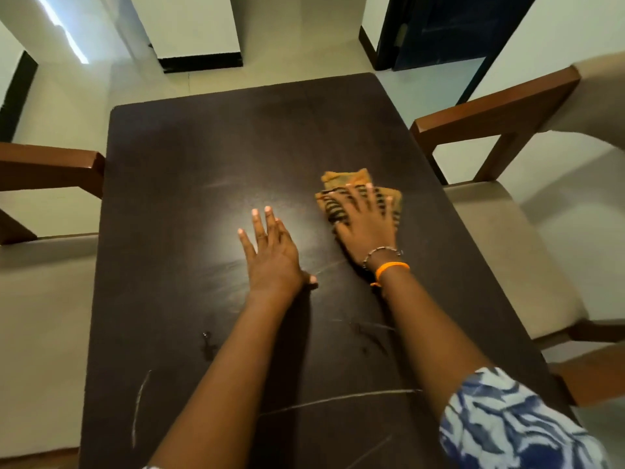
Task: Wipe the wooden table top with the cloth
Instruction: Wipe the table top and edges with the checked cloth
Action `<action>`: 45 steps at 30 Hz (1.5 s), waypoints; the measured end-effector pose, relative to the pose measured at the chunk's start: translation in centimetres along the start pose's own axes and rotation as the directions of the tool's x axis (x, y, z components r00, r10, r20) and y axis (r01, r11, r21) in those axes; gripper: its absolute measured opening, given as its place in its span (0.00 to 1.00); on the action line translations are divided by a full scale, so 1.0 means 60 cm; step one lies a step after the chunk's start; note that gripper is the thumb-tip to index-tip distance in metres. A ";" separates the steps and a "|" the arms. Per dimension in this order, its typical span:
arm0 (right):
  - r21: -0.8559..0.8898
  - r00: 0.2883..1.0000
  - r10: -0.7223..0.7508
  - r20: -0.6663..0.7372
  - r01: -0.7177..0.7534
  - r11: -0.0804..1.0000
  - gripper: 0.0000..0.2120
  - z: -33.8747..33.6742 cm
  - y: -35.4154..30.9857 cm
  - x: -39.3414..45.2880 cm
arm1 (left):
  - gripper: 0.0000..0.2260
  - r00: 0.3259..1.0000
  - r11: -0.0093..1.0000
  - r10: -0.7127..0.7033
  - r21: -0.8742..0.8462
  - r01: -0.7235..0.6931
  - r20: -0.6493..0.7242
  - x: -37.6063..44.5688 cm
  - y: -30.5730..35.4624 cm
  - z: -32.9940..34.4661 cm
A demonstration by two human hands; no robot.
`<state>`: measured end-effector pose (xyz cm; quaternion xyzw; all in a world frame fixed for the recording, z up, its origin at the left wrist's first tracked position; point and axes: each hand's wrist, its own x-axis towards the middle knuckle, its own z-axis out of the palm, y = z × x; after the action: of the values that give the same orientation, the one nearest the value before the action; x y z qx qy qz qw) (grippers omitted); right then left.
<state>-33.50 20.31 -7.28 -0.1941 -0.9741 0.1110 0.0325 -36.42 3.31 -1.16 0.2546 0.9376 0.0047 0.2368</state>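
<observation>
A dark brown wooden table top fills the middle of the view. An orange cloth with dark stripes lies folded on it, right of centre. My right hand presses flat on the cloth with fingers spread; it looks blurred. My left hand rests flat on the bare wood just left of the cloth, fingers straight. Pale streaks and a small dark smear mark the near part of the table.
A wooden armchair with beige cushions stands close along the table's right edge. Another chair's arm and cushion sit at the left edge. Pale tiled floor and a dark door lie beyond the far edge.
</observation>
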 end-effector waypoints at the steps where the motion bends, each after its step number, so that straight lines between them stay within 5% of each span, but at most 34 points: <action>1: -0.006 0.998 0.067 -0.013 -0.067 0.998 0.27 -0.008 0.046 0.002 | 0.54 1.000 1.000 0.024 0.017 -0.024 0.013 0.005 0.017 0.004; 5: -0.001 0.948 0.312 -0.064 -0.312 0.950 0.25 -0.034 0.170 0.007 | 0.54 0.998 0.990 0.027 0.133 -0.035 0.060 0.017 0.056 0.021; 8: 0.012 0.913 0.400 -0.079 -0.401 0.916 0.25 -0.033 0.157 0.016 | 0.54 0.995 0.992 -0.021 0.127 0.008 0.102 0.025 0.067 0.016; 12: 0.016 0.996 0.072 -0.050 -0.071 0.997 0.28 -0.007 0.059 0.011 | 0.46 0.996 0.982 0.048 0.178 -0.059 0.069 0.030 0.107 0.001; 16: 0.022 0.987 -0.159 0.019 0.159 0.987 0.27 -0.010 0.068 0.009 | 0.55 0.991 0.985 0.052 0.159 -0.072 0.121 0.043 0.145 -0.005; 21: -0.021 0.999 0.037 -0.018 -0.037 0.999 0.27 -0.030 0.183 0.067 | 0.52 0.991 0.980 0.055 0.186 -0.077 0.124 0.046 0.169 0.005; 30: 0.003 0.997 0.079 0.025 -0.080 0.997 0.26 -0.033 0.213 0.235 | 0.49 0.996 0.990 -0.006 0.138 -0.007 0.092 0.049 0.194 0.019; 41: 0.007 0.992 0.103 0.077 -0.104 0.995 0.30 -0.065 0.232 -0.122 | 0.55 0.987 0.997 0.013 0.068 -0.025 0.162 0.051 0.170 0.025; 45: -0.026 0.982 0.178 0.066 -0.176 0.984 0.29 -0.058 0.231 -0.117 | 0.55 0.984 0.999 0.023 0.019 -0.027 0.179 0.048 0.162 0.027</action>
<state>-21.49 30.78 -7.19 -0.2764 -0.9546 0.1102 -0.0127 -33.28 12.96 -2.62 0.2682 0.9093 -0.0254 0.3171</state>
